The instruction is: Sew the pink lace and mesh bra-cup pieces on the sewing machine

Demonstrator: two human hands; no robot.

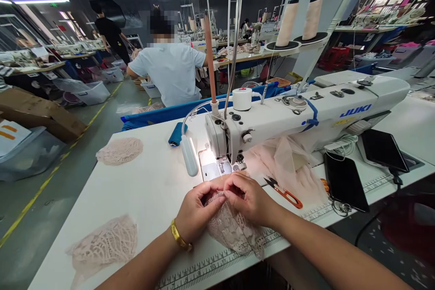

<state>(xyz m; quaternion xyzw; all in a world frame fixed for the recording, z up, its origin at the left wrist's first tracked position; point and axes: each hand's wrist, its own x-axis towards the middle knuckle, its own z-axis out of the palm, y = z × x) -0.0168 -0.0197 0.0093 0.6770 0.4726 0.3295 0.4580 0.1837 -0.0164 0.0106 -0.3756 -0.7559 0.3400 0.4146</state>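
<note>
Both hands meet just in front of the needle area of a white sewing machine (292,115). My left hand (197,210), with a gold bracelet at its wrist, pinches the upper edge of a pale pink lace piece (234,233). Close beside it, my right hand (249,199) grips the same edge between thumb and fingers. The lace hangs from the fingertips over the ruler-marked table edge. Behind the fingers lies the metal needle plate (212,171), lit by a small lamp (189,156). Orange-handled thread snips (283,192) rest to the right of my right hand.
Two lace pieces, one near (107,242) and one far (120,150), lie on the table's left. A teal thread spool (176,134) stands by the lamp. Sheer pink fabric (285,167) is bunched right of the needle, beside a black phone (345,181). A co-worker (168,70) sits ahead.
</note>
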